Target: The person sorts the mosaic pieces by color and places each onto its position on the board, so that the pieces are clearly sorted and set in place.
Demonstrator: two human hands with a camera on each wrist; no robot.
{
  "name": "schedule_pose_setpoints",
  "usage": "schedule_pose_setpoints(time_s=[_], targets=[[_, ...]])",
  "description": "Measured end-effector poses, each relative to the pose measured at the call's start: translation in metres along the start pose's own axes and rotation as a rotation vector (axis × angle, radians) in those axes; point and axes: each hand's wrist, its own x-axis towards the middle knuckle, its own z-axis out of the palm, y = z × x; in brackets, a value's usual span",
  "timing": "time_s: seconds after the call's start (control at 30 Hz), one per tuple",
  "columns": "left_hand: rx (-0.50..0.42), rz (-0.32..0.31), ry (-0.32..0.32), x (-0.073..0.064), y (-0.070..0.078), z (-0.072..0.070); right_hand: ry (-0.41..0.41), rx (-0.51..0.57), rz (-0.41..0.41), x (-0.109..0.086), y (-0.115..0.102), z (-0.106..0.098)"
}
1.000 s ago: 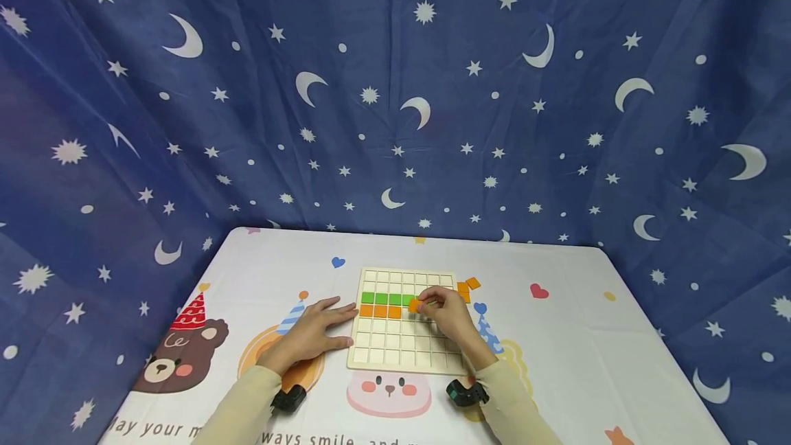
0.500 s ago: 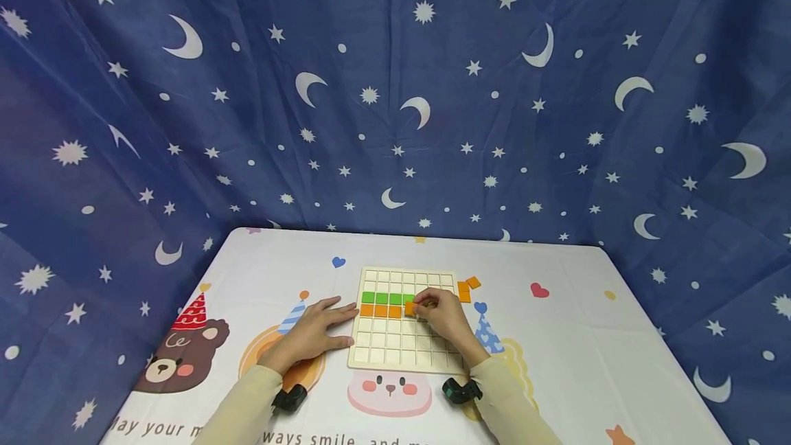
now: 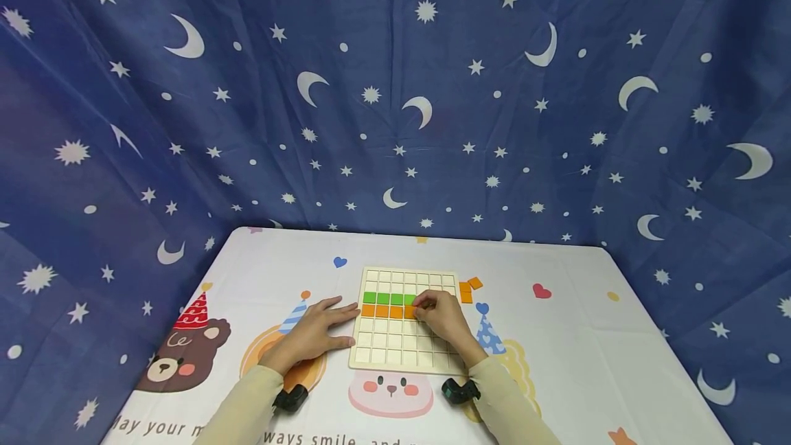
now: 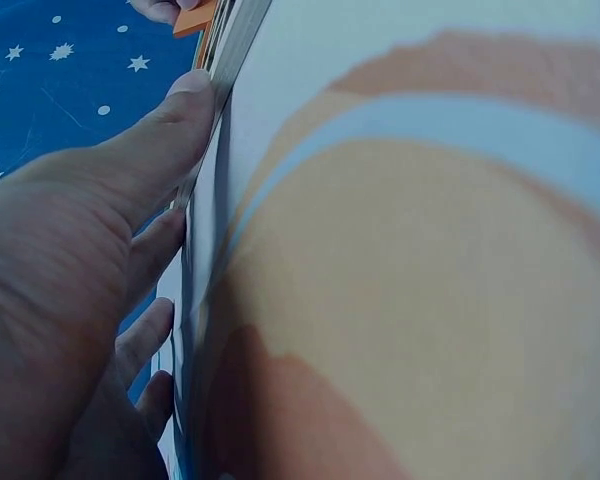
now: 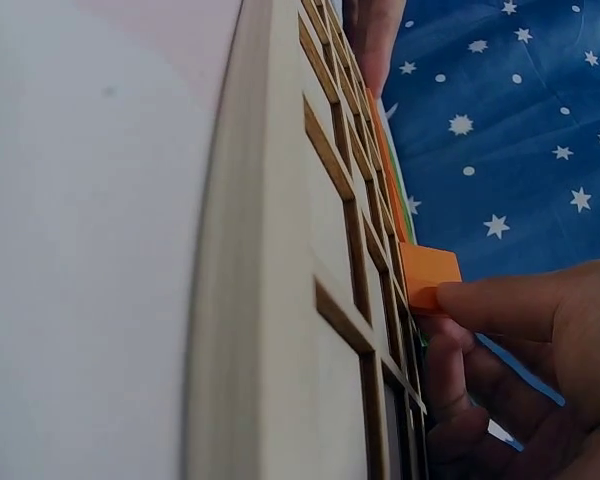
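A cream gridded wooden board (image 3: 395, 356) lies on the table, with a row of green square tiles (image 3: 383, 299) and, just below it, a row of orange square tiles (image 3: 382, 311). My right hand (image 3: 446, 314) pinches another orange tile (image 5: 428, 275) between thumb and finger at the right end of the orange row. In the right wrist view that tile stands tilted, its lower edge at the grid. My left hand (image 3: 314, 330) lies beside the board's left edge with fingers spread, thumb and fingertips against the rim. Cells under my right hand are hidden.
Several loose orange tiles (image 3: 466, 292) lie just off the board's upper right side. The white tablecloth (image 3: 568, 335) has printed cartoon figures and lettering. A dark blue curtain (image 3: 395, 122) with moons and stars hangs behind the table.
My right hand has shifted slightly left and down, bringing the pinched orange tile in line with the orange row. The left hand has stayed in place.
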Motion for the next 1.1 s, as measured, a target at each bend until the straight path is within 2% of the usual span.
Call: schedule_pose_setpoints(time_s=[0.47,0.6,0.8,1.1], targets=[[-0.004,0.008,0.008,0.0007,0.0023,-0.0011,0.023,-0.064,0.007,-0.002,-0.0033,-0.0013],[-0.001,0.012,0.01,0.0006,0.0022,-0.0011,0.031,-0.087,-0.018,-0.0021,-0.001,-0.0003],[0.003,0.016,0.011,0.0012,0.0006,0.0,0.025,-0.054,-0.033,-0.001,-0.0006,0.0001],[0.002,0.016,0.002,0.0002,-0.0013,0.0015,-0.02,0.054,0.051,-0.0044,-0.0059,-0.0074]])
